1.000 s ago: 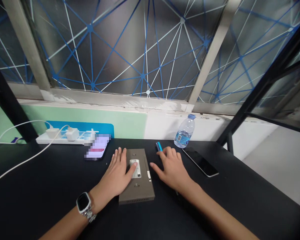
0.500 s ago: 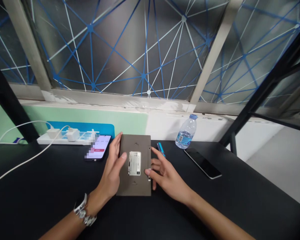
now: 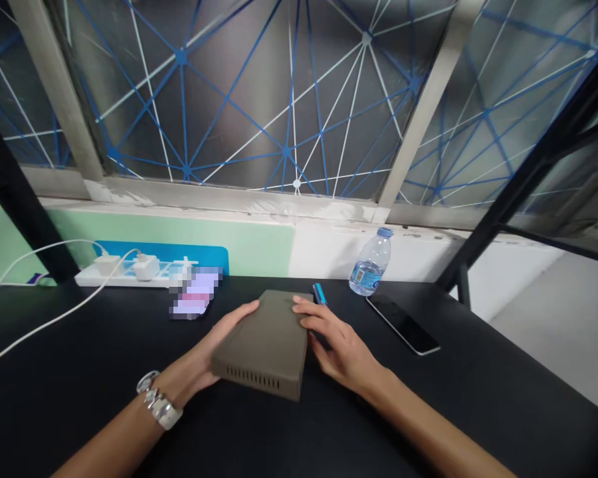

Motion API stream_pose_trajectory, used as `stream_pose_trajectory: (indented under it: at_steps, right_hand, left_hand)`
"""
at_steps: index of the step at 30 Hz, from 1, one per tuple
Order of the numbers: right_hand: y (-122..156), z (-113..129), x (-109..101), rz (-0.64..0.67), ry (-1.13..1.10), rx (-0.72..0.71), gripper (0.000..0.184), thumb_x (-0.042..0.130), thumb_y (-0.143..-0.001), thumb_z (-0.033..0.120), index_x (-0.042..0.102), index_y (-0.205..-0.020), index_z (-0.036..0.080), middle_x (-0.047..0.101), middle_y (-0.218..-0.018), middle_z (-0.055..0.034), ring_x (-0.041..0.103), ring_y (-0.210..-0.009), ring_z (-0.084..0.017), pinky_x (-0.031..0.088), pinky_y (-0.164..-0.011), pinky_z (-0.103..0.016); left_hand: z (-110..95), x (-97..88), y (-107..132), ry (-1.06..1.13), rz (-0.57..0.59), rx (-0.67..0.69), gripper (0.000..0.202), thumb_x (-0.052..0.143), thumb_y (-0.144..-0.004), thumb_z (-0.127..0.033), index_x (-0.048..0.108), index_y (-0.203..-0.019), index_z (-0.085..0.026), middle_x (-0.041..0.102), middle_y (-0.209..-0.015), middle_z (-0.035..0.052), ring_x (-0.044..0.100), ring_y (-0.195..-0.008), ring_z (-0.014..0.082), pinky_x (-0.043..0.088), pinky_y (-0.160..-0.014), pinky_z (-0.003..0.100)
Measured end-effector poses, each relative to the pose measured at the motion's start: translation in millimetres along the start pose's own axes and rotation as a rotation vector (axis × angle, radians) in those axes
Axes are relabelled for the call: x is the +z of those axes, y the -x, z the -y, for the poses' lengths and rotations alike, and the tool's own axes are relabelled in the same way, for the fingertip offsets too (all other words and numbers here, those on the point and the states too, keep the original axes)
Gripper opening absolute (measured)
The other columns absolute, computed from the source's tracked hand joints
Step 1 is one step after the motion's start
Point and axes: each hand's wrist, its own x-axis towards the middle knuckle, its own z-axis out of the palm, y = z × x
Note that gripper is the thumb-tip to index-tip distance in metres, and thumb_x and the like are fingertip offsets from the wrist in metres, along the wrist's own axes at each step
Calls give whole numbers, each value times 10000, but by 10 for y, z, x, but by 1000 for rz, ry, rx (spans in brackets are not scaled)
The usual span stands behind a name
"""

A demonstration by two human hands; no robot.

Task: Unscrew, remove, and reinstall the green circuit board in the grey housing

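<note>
A flat grey-brown box-shaped device (image 3: 274,342) with a row of vent slots along its near side is tilted above the black table, its plain face up. My left hand (image 3: 222,342) grips its left side, the thumb along the upper edge and the other fingers hidden beneath. On the opposite side my right hand (image 3: 336,338) lays its fingers over the top right edge, with the thumb against the side. Just beyond the right fingers lies a blue pen-like item (image 3: 319,293), partly covered.
A water bottle (image 3: 370,265) stands at the back right, with a dark phone (image 3: 403,325) in front of it. At the back left are a white power strip (image 3: 129,273) with plugs and cables, and a lit phone (image 3: 197,295). A window (image 3: 249,99) rises behind the black table (image 3: 104,358).
The device has been turned over: its labelled face was towards me, and now a plain face and the vented near side show. Both hands have shifted their hold around it.
</note>
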Motion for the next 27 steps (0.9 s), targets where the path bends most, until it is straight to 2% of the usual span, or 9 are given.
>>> stream_pose_trajectory:
  at_steps: [3, 5, 7, 8, 11, 13, 17, 23, 27]
  right_hand:
    - [-13, -37, 41, -52, 54, 146, 394, 484, -869, 33, 486, -1206, 237, 385, -1453, -130, 307, -1435, -273, 355, -1131, -502]
    - [-15, -77, 82, -191, 17, 342, 432, 557, -867, 139, 441, -1270, 245, 345, -1471, -144, 360, -1401, -289, 421, -1080, -490]
    - [-15, -115, 116, -277, -141, 571, 438, 570, -893, 294, 398, -1292, 236, 521, -1286, -152, 615, -1142, -264, 590, -818, -399]
    - [-17, -125, 126, -255, -255, 683, 378, 531, -918, 382, 422, -1240, 218, 614, -1098, -120, 701, -910, -231, 600, -621, -327]
    - [-33, -97, 124, -40, -527, 883, 383, 415, -941, 567, 482, -991, 193, 611, -624, 8, 601, -404, -133, 359, -301, -176]
    - [-53, -49, 109, 54, -587, 907, 404, 469, -911, 600, 466, -956, 199, 609, -546, 27, 565, -340, -121, 302, -278, -152]
    - [-86, -7, 69, 42, -651, 913, 414, 555, -869, 596, 430, -974, 215, 627, -547, 35, 565, -347, -131, 383, -306, -179]
    - [-120, -54, -100, -221, -763, 878, 339, 601, -868, 528, 449, -896, 226, 598, -615, 41, 557, -438, -115, 473, -443, -229]
    - [-269, -25, -327, -475, -729, 810, 379, 681, -796, 499, 430, -910, 239, 623, -685, 35, 594, -526, -130, 471, -502, -232]
  left_hand:
    - [12, 79, -6, 48, 28, 91, 472, 669, -853, -396, 563, -1255, -172, 712, -1129, 114, 698, -942, 225, 551, -788, 302]
    - [32, 110, -21, 48, 36, 203, 480, 687, -856, -343, 520, -1285, -207, 676, -1220, 97, 657, -1077, 224, 522, -888, 305]
    - [60, 122, -34, 25, 35, 245, 467, 678, -868, -351, 502, -1275, -205, 663, -1234, 106, 643, -1107, 232, 513, -908, 319]
    - [75, 123, -38, 4, 33, 256, 459, 672, -872, -362, 497, -1264, -200, 664, -1224, 116, 649, -1094, 242, 520, -892, 330]
    - [112, 123, -44, -51, 17, 304, 454, 667, -869, -388, 484, -1236, -193, 677, -1173, 131, 679, -1015, 262, 539, -835, 363]
    - [123, 133, -43, -64, -9, 332, 459, 678, -858, -401, 484, -1216, -189, 688, -1133, 128, 691, -965, 260, 544, -825, 380]
    - [116, 168, -50, -69, -91, 371, 502, 734, -808, -396, 498, -1194, -181, 699, -1092, 117, 691, -944, 252, 542, -856, 403]
    - [101, 161, -91, -36, -255, 386, 403, 698, -817, -466, 564, -1082, -193, 688, -1160, 90, 612, -1155, 243, 468, -975, 340]
    - [144, 176, -91, -86, -249, 321, 385, 720, -790, -398, 531, -1056, -193, 701, -1114, 90, 648, -1083, 252, 503, -894, 339]
